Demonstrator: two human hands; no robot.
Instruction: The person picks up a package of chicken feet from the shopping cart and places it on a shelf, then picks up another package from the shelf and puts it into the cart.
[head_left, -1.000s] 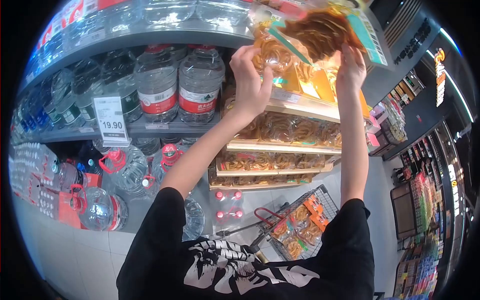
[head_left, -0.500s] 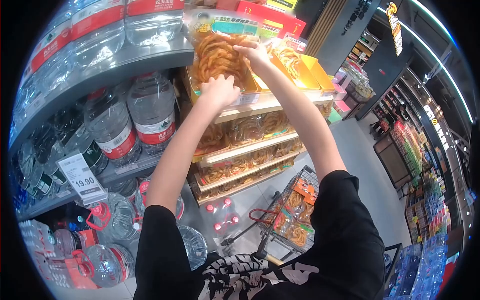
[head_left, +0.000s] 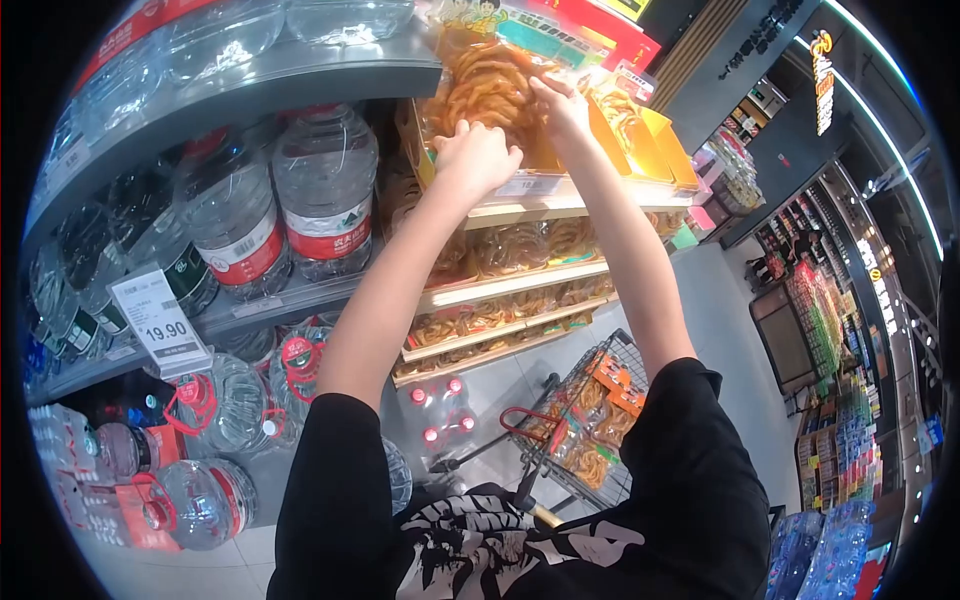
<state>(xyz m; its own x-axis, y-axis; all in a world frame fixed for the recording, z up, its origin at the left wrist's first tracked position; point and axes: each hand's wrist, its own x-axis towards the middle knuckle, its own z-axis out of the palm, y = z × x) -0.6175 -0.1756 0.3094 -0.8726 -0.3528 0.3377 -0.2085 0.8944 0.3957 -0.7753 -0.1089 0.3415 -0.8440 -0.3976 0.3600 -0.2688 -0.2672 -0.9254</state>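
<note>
Occupying the top left of a tiered pale-wood rack point(head_left: 520, 284): one clear plastic bag of brown, twisted snacks point(head_left: 490, 88) with a turquoise printed label point(head_left: 550, 38). Left hand point(head_left: 480, 158) — fingers curled at the bag's lower edge, grip impossible to tell. Right hand point(head_left: 563, 108) — fingers bent against its right edge; whether they pinched the film could not be told. Yellow cardboard boxes point(head_left: 665, 145) stood rightward; large clear, red-labelled water bottles point(head_left: 325, 190), leftward. Below: one dark wire cart point(head_left: 618, 345), holding similar bags point(head_left: 590, 410).
</note>
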